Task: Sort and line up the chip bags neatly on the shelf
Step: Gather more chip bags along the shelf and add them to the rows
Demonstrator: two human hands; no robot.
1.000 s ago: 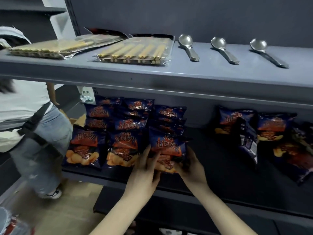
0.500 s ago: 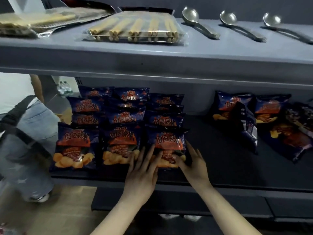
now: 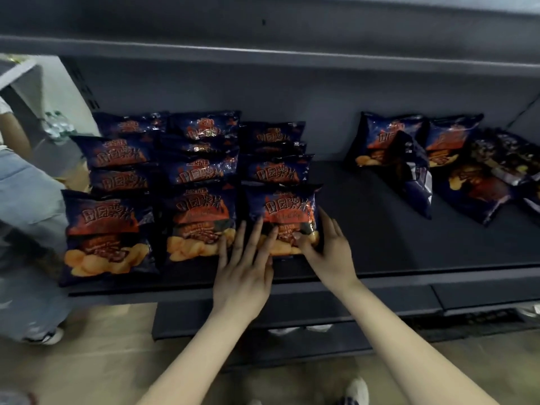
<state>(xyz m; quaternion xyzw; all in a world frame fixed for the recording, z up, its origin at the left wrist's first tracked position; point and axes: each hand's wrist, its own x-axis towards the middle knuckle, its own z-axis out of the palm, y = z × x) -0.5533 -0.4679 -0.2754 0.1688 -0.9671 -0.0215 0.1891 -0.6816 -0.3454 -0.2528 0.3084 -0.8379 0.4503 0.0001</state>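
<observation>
My view has tipped down since a moment ago: the top of the upper shelf has slid out of frame, while both my hands have stayed on the same bag at the front of the lower shelf.

Nearest, at the bottom edge right of centre, the toe of my shoe [image 3: 356, 390] shows on the tan floor [image 3: 102, 361]. My forearms run up from there to the shelf [image 3: 409, 276], whose dark front lip crosses the middle of the frame.

My left hand [image 3: 245, 273] lies flat with its fingers spread and straight, the tips resting on the lower left part of the front bag [image 3: 285, 211]. My right hand [image 3: 327, 252] is opened along that bag's right edge, fingers straight beside it and the thumb pressed onto the bag's front near the lower corner.

That bag is the rightmost of three in the front row, just left of centre; the middle bag [image 3: 201, 223] and the left bag [image 3: 105, 235] sit beside it, faces up. Behind them more chip bags [image 3: 201, 171] overlap in three columns back to the rear wall.

A bare stretch of shelf lies between this block and the loose bags [image 3: 467, 176] in the upper right, which lie jumbled and overlapping, one bag [image 3: 415, 176] tilted with its pale back showing.

At the left edge stands a person [image 3: 26, 229] in light jeans. Beyond them, upper left, are some bottles [image 3: 58, 127], blurred. Across the top runs the grey front of the upper shelf [image 3: 263, 51].
</observation>
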